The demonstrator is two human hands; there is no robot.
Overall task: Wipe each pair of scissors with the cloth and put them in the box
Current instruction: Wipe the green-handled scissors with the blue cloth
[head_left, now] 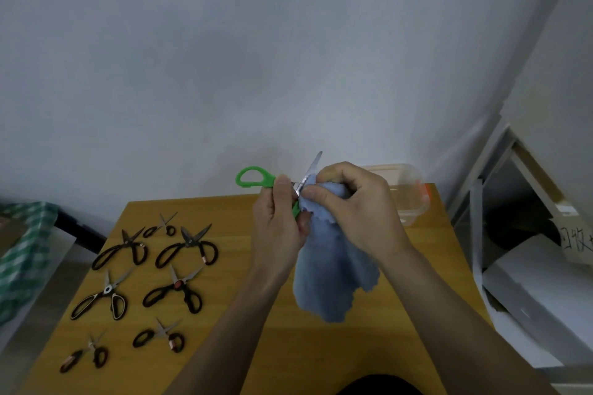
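To clean these green-handled steel scissors (256, 179) well, I should draw the soft blue cloth (333, 269) along the blade from pivot to tip, keeping my fingertips off the edge. My left hand (279, 228) grips the handles, raised above the wooden table (256, 346); my right hand (356, 202) pinches cloth around the blade. The clear plastic box (414, 202) waits at the far right, just behind.

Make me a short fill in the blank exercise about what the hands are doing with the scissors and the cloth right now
1. The left hand holds scissors with a ____ handle.
2. The right hand presses a ____ cloth against the blade.
3. ____ dark-handled scissors lie on the wooden table.

Answers: green; blue; seven
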